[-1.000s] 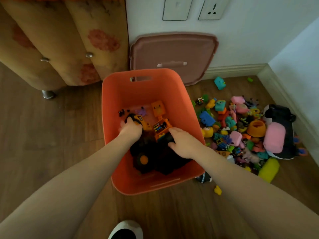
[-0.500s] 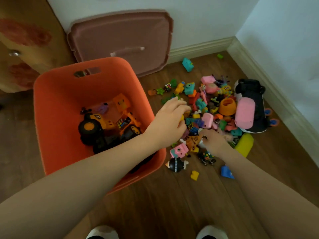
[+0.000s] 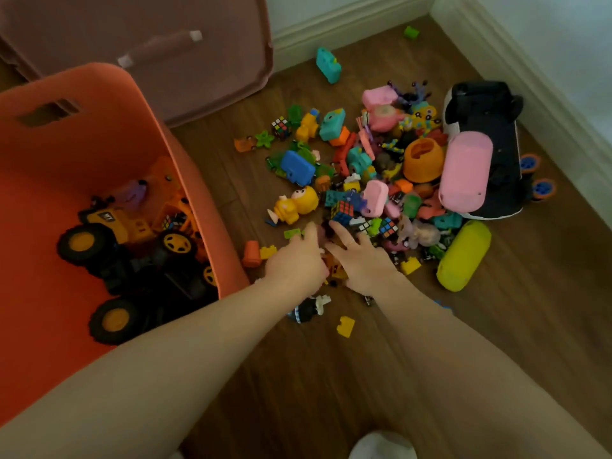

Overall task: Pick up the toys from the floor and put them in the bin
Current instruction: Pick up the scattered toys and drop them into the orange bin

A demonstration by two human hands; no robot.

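An orange bin stands at the left, holding yellow-and-black toy trucks and a few small toys. To its right a pile of small toys covers the wooden floor. It includes a yellow figure, puzzle cubes and coloured bricks. My left hand rests on the pile's near edge, fingers curled down over small pieces; what lies under it is hidden. My right hand is beside it, almost touching, fingers spread flat over the toys.
A brown lid leans on the wall behind the bin. A black plush toy, a pink capsule and a yellow capsule lie by the right baseboard. A loose yellow brick and a small black figure sit near my arms.
Both hands left the bin and swung right to the floor pile. The left hand drew back from the pile's middle to its near edge, meeting the right hand.
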